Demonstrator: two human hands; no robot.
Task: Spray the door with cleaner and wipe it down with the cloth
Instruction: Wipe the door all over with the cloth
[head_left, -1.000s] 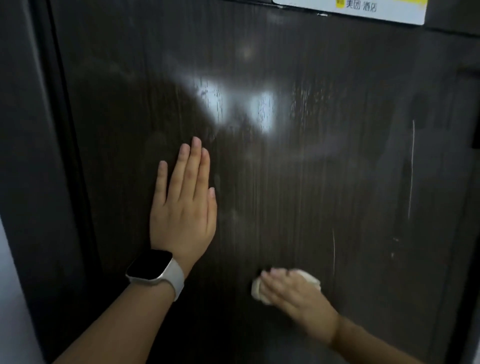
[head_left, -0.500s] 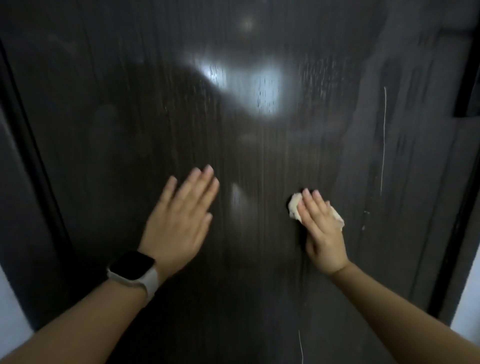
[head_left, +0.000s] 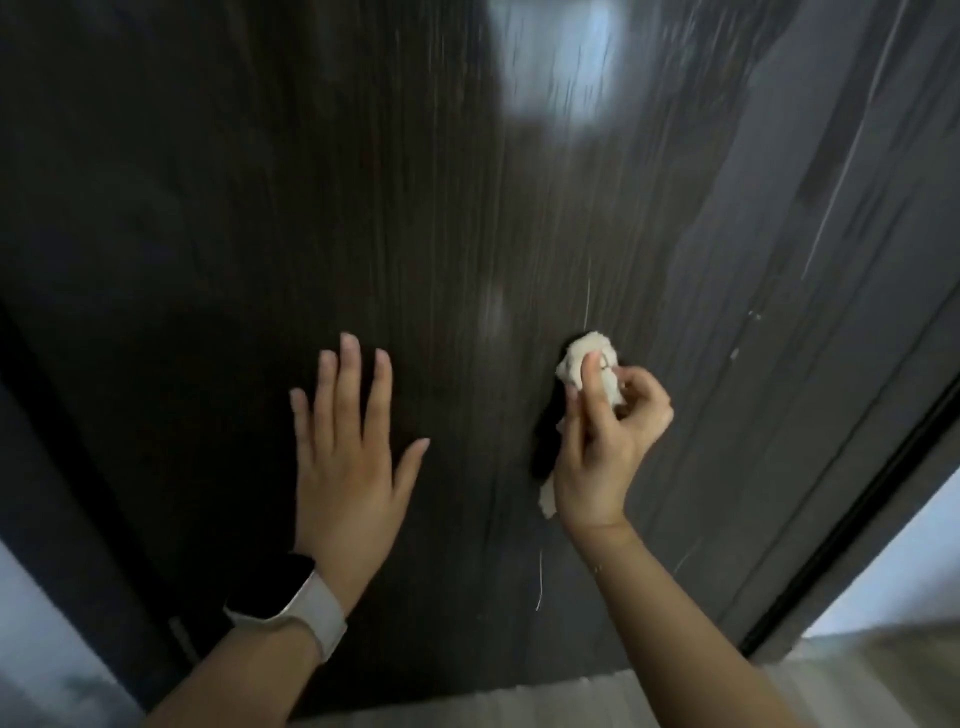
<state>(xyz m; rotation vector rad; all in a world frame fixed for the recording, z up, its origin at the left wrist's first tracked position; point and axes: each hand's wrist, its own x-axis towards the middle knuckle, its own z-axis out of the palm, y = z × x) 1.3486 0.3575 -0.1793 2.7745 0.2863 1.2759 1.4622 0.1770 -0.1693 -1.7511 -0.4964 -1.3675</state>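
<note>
Since the earlier frame, the right hand (head_left: 608, 441) is re-gripped: the cloth (head_left: 589, 366) is now bunched and pinched in curled fingers at 3 o'clock, against the door (head_left: 467, 208). At 9 o'clock, the left hand (head_left: 348, 452) is pressed flat, fingers straight. Wiping is judged midway. No cleaner bottle is shown; the upper door is blurred.

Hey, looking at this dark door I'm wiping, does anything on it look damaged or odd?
Yes. The dark wood-grain door has thin pale scratches: one just above the crumpled white cloth gripped in the right hand, one below that wrist, and a long one at upper right. The left hand rests flat on the door.
</note>
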